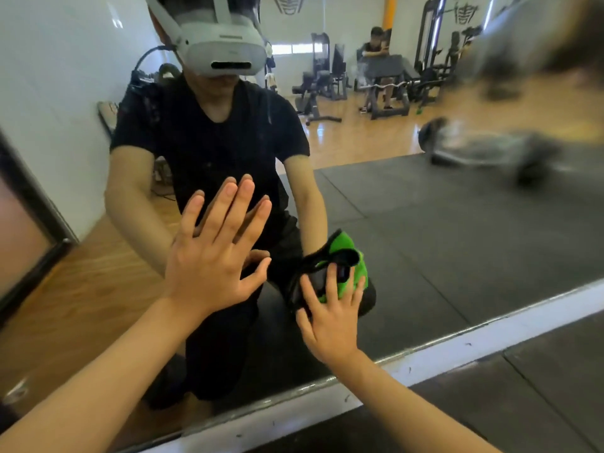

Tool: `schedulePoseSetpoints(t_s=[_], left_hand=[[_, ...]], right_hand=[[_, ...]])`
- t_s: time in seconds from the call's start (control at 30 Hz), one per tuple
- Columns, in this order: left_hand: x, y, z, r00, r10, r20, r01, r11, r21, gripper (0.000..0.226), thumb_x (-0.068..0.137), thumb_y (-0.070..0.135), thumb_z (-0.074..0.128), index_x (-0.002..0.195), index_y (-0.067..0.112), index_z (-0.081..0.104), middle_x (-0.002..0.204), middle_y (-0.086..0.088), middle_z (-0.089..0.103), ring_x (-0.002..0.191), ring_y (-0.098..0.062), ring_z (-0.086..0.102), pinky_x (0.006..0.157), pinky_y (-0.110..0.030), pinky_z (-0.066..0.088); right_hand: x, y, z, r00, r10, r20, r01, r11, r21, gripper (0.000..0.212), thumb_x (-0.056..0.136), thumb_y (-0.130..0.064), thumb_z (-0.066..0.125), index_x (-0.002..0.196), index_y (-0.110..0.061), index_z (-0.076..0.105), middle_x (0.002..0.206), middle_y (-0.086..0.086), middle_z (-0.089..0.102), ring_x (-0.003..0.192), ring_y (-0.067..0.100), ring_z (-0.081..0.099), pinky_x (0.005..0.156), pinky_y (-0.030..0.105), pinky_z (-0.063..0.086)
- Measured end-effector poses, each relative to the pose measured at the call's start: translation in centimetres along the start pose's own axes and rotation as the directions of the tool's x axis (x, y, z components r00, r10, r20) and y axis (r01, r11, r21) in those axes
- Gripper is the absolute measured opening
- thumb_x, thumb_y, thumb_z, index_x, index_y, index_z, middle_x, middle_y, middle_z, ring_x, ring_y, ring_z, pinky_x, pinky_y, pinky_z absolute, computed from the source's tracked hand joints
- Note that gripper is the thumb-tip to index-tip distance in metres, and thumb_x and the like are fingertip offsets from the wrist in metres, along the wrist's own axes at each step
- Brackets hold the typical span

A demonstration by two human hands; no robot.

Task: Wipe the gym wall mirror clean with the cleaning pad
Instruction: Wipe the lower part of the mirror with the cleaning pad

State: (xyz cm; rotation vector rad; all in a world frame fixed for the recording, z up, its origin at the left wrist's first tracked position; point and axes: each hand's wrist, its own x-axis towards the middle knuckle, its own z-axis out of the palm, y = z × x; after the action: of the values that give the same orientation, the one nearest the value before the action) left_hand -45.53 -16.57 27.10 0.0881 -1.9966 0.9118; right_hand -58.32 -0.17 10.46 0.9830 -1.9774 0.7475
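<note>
Mirror fills most of the view, set on the wall with its lower edge running just above a white baseboard strip; black rubber floor mat lies in front of it at lower right.

Reflection shows a kneeling person in a black short-sleeved shirt wearing a white headset; behind, wooden floor, dark matting, weight machines and a second person seated at a bench in the far background; upper right of the glass is smeared and blurred, detail there unreadable.

Left hand: flat, fingers straight and slightly spread, palm laid against the glass left of centre; holds nothing; fingertips meet their own reflection.

Right hand: lower and to the right of the left, near the mirror's bottom edge; fingers extended and splayed, pressing the cleaning pad onto the glass; fingers lie over the pad rather than curling round it.

Cleaning pad: green with black trim and a black strap or flap; sits between right fingers and mirror, upper part sticking out above the fingertips; pad and its reflection are hard to separate.
</note>
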Motion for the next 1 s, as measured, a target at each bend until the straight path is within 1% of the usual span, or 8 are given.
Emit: schedulePoseSetpoints(t_s=[0.07, 0.13, 0.2, 0.33, 0.47, 0.57, 0.87, 1.0], left_hand=[[0.1, 0.0, -0.1, 1.0, 0.003, 0.003, -0.003, 1.0, 0.004, 0.083, 0.099, 0.052, 0.051, 0.167, 0.011, 0.028, 0.174, -0.021, 0.018, 0.162, -0.036, 0.014, 0.131, -0.056, 0.007], [0.2, 0.2, -0.2, 1.0, -0.006, -0.004, 0.006, 1.0, 0.009, 0.082, 0.098, 0.051, 0.051, 0.166, 0.011, 0.029, 0.174, -0.021, 0.018, 0.161, -0.036, 0.016, 0.131, -0.056, 0.009], [0.2, 0.3, -0.1, 1.0, -0.015, -0.008, 0.015, 1.0, 0.008, 0.082, 0.098, 0.051, 0.051, 0.166, 0.011, 0.03, 0.174, -0.021, 0.019, 0.161, -0.036, 0.017, 0.13, -0.057, 0.011], [0.3, 0.6, 0.1, 0.999, -0.026, -0.022, 0.026, 1.0, -0.007, 0.083, 0.097, 0.05, 0.051, 0.166, 0.009, 0.03, 0.174, -0.02, 0.02, 0.162, -0.035, 0.016, 0.13, -0.057, 0.012], [0.2, 0.6, 0.1, 0.998, -0.059, 0.003, 0.059, 0.998, 0.006, 0.088, 0.098, 0.052, 0.05, 0.166, 0.003, 0.024, 0.174, -0.017, 0.019, 0.162, -0.031, 0.015, 0.132, -0.053, 0.009], [0.1, 0.6, 0.2, 0.998, -0.059, 0.003, 0.059, 0.998, 0.022, 0.083, 0.1, 0.049, 0.046, 0.166, 0.003, 0.025, 0.174, -0.016, 0.019, 0.162, -0.03, 0.015, 0.132, -0.052, 0.008], [0.1, 0.7, 0.5, 0.997, -0.07, -0.011, 0.071, 0.997, 0.038, 0.076, 0.105, 0.044, 0.042, 0.165, 0.001, 0.027, 0.174, -0.016, 0.022, 0.162, -0.029, 0.018, 0.132, -0.052, 0.011], [0.1, 0.6, 0.4, 0.997, -0.071, -0.014, 0.071, 0.997, 0.027, 0.076, 0.104, 0.044, 0.043, 0.165, 0.001, 0.028, 0.174, -0.016, 0.021, 0.162, -0.029, 0.018, 0.132, -0.051, 0.01]], right_hand=[[-0.9, 3.9, -0.6, 0.974, -0.213, 0.071, 0.217, 0.975, -0.056, 0.057, 0.094, -0.043, 0.052, 0.15, -0.041, 0.042, 0.156, 0.007, 0.037, 0.143, 0.044, 0.034, 0.125, 0.058, 0.009], [0.9, 8.2, -2.4, 0.973, -0.229, 0.032, 0.231, 0.968, -0.099, 0.055, 0.094, -0.039, 0.05, 0.148, -0.039, 0.043, 0.155, 0.007, 0.038, 0.141, 0.043, 0.036, 0.125, 0.055, 0.012], [5.7, 11.1, -4.7, 0.988, -0.007, -0.157, -0.006, 0.997, -0.083, 0.055, 0.098, -0.031, 0.045, 0.153, -0.025, 0.042, 0.162, 0.021, 0.029, 0.146, 0.049, 0.026, 0.122, 0.063, 0.019], [15.6, 7.7, -6.7, 0.789, 0.45, -0.419, -0.439, 0.889, 0.128, 0.06, 0.103, -0.033, 0.04, 0.16, -0.017, 0.033, 0.165, 0.031, 0.022, 0.15, 0.053, 0.021, 0.12, 0.067, 0.02], [7.5, 1.9, -3.2, 0.983, 0.01, -0.184, -0.01, 1.0, 0.001, 0.057, 0.106, -0.048, 0.039, 0.16, -0.034, 0.028, 0.17, 0.017, 0.014, 0.155, 0.047, 0.012, 0.126, 0.062, 0.004], [4.3, 5.3, -3.1, 0.96, -0.279, 0.0, 0.278, 0.954, -0.116, 0.054, 0.102, -0.054, 0.045, 0.154, -0.044, 0.035, 0.162, 0.004, 0.028, 0.144, 0.042, 0.034, 0.127, 0.056, 0.004], [25.8, 1.2, -12.0, 0.894, 0.105, -0.436, -0.102, 0.994, 0.031, 0.064, 0.101, -0.052, 0.048, 0.16, -0.028, 0.037, 0.169, 0.018, 0.023, 0.156, 0.045, 0.016, 0.126, 0.061, 0.013], [14.5, 1.9, -7.2, 0.968, -0.095, -0.233, 0.084, 0.995, -0.054, 0.064, 0.102, -0.052, 0.046, 0.161, -0.036, 0.027, 0.173, 0.008, 0.008, 0.156, 0.045, 0.018, 0.127, 0.06, 0.01]])
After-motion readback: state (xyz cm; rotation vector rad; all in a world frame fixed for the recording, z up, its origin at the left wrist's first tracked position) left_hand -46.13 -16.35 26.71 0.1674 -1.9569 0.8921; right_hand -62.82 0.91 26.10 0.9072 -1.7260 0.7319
